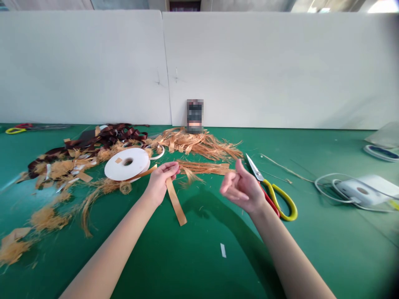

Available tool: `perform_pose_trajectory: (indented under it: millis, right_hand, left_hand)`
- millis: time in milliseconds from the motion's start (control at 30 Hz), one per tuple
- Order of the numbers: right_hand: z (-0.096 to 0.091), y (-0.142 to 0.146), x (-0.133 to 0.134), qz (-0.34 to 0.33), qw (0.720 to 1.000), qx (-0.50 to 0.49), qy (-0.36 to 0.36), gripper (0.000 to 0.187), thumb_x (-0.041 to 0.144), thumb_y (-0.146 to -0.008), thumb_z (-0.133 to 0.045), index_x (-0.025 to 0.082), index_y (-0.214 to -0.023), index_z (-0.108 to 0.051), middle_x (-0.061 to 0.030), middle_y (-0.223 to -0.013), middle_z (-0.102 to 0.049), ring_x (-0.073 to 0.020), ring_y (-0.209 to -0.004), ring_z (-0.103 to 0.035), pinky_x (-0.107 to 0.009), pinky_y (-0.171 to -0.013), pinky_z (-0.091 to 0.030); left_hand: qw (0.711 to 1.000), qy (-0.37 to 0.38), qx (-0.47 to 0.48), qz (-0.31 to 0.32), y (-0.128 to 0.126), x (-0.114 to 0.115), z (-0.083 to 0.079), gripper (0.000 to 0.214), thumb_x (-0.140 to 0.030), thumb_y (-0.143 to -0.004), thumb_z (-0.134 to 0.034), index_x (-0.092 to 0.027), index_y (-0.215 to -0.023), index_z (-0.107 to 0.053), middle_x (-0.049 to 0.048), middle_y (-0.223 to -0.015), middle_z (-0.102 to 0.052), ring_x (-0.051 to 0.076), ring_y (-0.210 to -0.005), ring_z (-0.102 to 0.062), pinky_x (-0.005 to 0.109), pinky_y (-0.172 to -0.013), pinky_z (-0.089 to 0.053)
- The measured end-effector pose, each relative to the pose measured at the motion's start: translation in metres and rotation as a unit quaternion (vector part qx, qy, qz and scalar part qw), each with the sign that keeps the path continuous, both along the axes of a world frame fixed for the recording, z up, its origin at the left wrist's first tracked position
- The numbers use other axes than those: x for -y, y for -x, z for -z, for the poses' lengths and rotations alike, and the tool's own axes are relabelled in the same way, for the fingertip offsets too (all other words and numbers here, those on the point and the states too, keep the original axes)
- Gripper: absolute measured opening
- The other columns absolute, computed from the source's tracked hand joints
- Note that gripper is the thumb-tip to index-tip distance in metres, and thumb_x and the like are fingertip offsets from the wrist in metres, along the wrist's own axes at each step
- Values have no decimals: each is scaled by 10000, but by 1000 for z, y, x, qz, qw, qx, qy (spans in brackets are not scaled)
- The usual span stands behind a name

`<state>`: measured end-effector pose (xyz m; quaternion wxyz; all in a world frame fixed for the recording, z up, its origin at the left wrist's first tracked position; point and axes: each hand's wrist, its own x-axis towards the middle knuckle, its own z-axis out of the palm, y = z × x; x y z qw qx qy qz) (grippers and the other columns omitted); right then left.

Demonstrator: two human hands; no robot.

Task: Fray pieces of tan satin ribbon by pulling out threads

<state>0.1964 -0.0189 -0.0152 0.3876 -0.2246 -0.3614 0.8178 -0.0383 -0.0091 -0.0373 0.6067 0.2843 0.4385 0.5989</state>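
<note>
Two hands: I have the left hand (166,174) pinching the ribbon (176,203), thumb closed on it; the right hand (242,187), half-curled with thumb apart, grips nothing I can see.
Ribbon: hangs below the left fingers; I judge it could twist or slip, being held at one spot.
Spool: (129,171) left of those fingers; a tug might drag it, since the ribbon seems to run there.
Strips: (205,167) beyond and between both hands' fingers; frayed, could snag.
Scissors: (257,173) right of the right fingers; a careless sweep could knock them.
Cable: (330,198) well right of those, not in my way.
</note>
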Motion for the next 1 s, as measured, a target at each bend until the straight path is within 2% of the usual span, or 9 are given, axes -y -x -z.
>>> perform_pose_trajectory:
  millis: [133, 300, 433, 633, 733, 800, 867, 933, 1000]
  right_hand:
    - [4, 10, 2, -143, 975, 171, 13, 1043, 667, -862, 60, 3, -745, -736, -271, -798, -713, -40, -269, -306, -212, -299, -236]
    - [6, 16, -2, 56, 981, 177, 49, 864, 626, -907, -52, 35, -1074, -659, -236, -1200, -624, -155, -692, -671, -276, -704, -533]
    - [4, 14, -6, 210, 974, 81, 22, 719, 585, -929, -135, 85, -1322, -471, -176, -1431, -435, -194, -1190, -553, -317, -1050, -388]
    - [-1, -1, -4, 281, 958, -11, -60, 552, 342, -977, -76, 242, -1262, -538, 4, -1471, -411, -94, -1337, -378, -321, -1109, -318]
    - [-2, -6, -2, 298, 952, 7, -61, 592, 278, -985, -85, 312, -1033, -674, 59, -1340, -561, -95, -1076, -596, -306, -942, -458]
    - [-3, -6, -1, 240, 970, 29, -41, 661, 377, -988, -96, 278, -801, -722, -6, -1026, -737, -105, -608, -619, -292, -693, -508]
    - [-2, -4, 1, 83, 993, 77, -36, 830, 546, -946, -36, 194, -630, -718, -91, -690, -742, -89, -335, -429, -273, -486, -429]
    - [0, 2, 3, -90, 984, 147, -40, 986, 670, -868, 41, 106, -619, -729, -166, -626, -716, -86, -287, -397, -259, -402, -340]
    - [4, 9, 4, -166, 963, 210, -29, 1049, 714, -829, 59, 47, -733, -745, -217, -776, -730, -110, -355, -513, -254, -403, -338]
  left_hand:
    - [977, 35, 210, 15, 5, -1, -10, 72, -38, -776, -627, -88, -800, -674, 17, -712, -606, 41, -616, -565, 112, -543, -453]
    - [936, 67, 343, 30, 11, 1, -19, 182, -46, -876, -484, -104, -899, -654, 28, -711, -587, 45, -593, -560, 102, -506, -469]
    - [939, 58, 336, 51, 11, 3, -19, 176, -32, -859, -491, -78, -881, -659, 32, -682, -587, 49, -573, -551, 107, -497, -464]
    - [964, 48, 255, 61, 9, 2, -16, 144, 10, -794, -559, -69, -843, -670, 38, -712, -623, 55, -573, -550, 113, -467, -456]
    - [972, 45, 229, 42, 8, 0, -13, 127, 8, -791, -576, -72, -820, -671, 35, -730, -629, 55, -602, -574, 108, -491, -472]
    - [972, 48, 226, 33, 7, -1, -11, 128, 6, -795, -579, -77, -824, -671, 37, -756, -639, 54, -628, -592, 101, -513, -483]
    - [970, 49, 235, 28, 7, -1, -10, 132, 2, -803, -575, -82, -839, -670, 36, -772, -644, 54, -646, -604, 98, -525, -490]
    - [968, 46, 247, 27, 7, -1, -11, 138, -2, -807, -573, -92, -849, -668, 31, -774, -645, 53, -648, -608, 98, -525, -493]
    - [966, 45, 254, 26, 7, 1, -13, 148, 1, -804, -571, -106, -844, -666, 27, -771, -644, 51, -640, -606, 98, -518, -492]
